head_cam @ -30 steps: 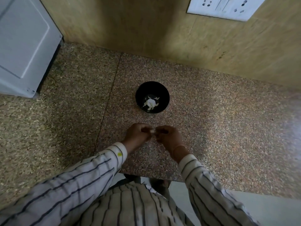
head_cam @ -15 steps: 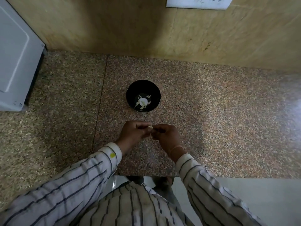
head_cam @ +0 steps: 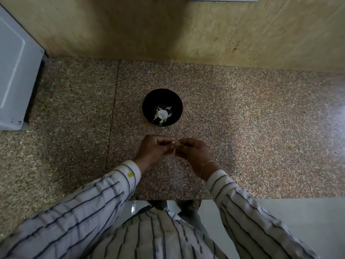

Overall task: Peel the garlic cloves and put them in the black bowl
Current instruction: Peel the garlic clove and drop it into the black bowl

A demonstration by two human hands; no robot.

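The garlic clove [head_cam: 175,142] shows only as a small pale sliver between the two hands, held above the counter [head_cam: 252,128] just near of the black bowl [head_cam: 147,105]. So little of it is exposed that its long axis and the way it points cannot be told. The left hand [head_cam: 154,150] and right hand [head_cam: 193,152] meet knuckle to knuckle, each with fingers curled inward and pinching the clove from its own side. The bowl stands upright with pale garlic pieces [head_cam: 162,114] clustered at its bottom. A seam [head_cam: 113,113] in the speckled stone runs near to far, left of the bowl. A grey appliance [head_cam: 13,71] sits at the far left against the tan wall [head_cam: 130,30].
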